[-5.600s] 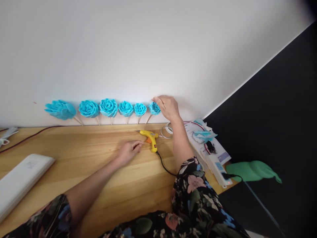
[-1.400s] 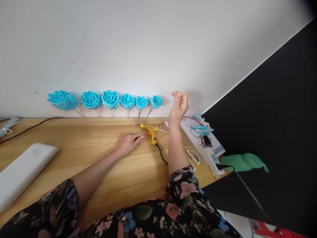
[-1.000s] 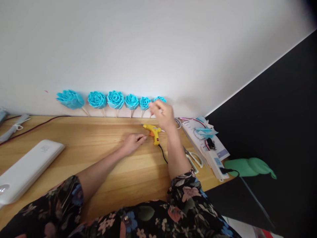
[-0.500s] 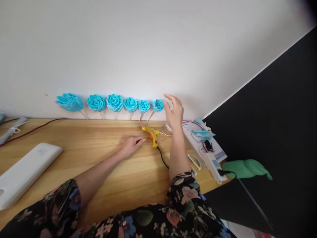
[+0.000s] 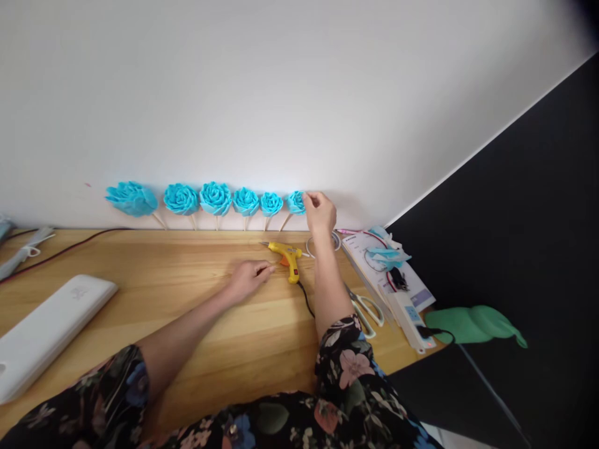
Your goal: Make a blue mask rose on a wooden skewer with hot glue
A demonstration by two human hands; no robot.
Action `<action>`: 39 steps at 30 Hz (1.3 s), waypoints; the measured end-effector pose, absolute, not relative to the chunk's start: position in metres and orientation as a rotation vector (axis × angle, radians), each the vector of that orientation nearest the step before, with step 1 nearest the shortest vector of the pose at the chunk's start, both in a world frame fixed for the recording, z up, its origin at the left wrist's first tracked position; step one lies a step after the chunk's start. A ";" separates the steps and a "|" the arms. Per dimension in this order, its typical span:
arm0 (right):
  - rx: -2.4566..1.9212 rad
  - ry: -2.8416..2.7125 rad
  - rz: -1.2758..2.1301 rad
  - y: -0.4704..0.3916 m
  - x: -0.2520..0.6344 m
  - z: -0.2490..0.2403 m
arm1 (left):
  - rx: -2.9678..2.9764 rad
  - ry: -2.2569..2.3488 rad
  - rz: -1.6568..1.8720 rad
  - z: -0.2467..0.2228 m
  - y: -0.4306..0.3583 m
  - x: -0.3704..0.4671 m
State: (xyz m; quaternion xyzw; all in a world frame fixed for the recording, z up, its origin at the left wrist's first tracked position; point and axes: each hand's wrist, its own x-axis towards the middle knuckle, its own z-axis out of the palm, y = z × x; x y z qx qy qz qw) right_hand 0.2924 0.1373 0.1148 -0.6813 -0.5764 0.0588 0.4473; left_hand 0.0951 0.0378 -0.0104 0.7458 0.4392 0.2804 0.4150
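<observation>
Several blue crepe-like flowers on thin wooden sticks lean in a row against the wall. My right hand (image 5: pixel 321 212) is at the rightmost flower (image 5: pixel 295 202), with thumb and fingertips pinched at its right edge and covering part of the petals. My left hand (image 5: pixel 250 277) lies on the table with thumb and fingers pressed together; anything between them is too small to make out. Just right of its fingertips lies a yellow hot glue gun (image 5: pixel 286 254), nozzle pointing left, with an orange trigger and black cord.
A white power bank-like box (image 5: pixel 56 333) lies at left, near a bundle of clear strips (image 5: pixel 25 252). Scissors (image 5: pixel 369 312) rest beside my right forearm. Papers (image 5: pixel 360 249), blue scraps (image 5: pixel 388 255), a power strip (image 5: pixel 412 324) and a green pouch-like item (image 5: pixel 472 324) sit at right.
My right hand has moved down and slightly left, and its spread fingers have closed at the rightmost flower. My left hand stays by the glue gun. The view has shifted slightly.
</observation>
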 end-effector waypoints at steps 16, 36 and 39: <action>-1.465 -2.094 -0.310 0.106 0.243 0.124 | 1.839 1.098 0.727 -0.006 0.037 0.098; -1.349 -2.140 -0.221 0.111 0.197 0.139 | 1.876 1.141 0.708 -0.002 0.038 0.100; -1.355 -2.150 -0.219 0.117 0.195 0.131 | 1.877 1.153 0.705 -0.002 0.037 0.100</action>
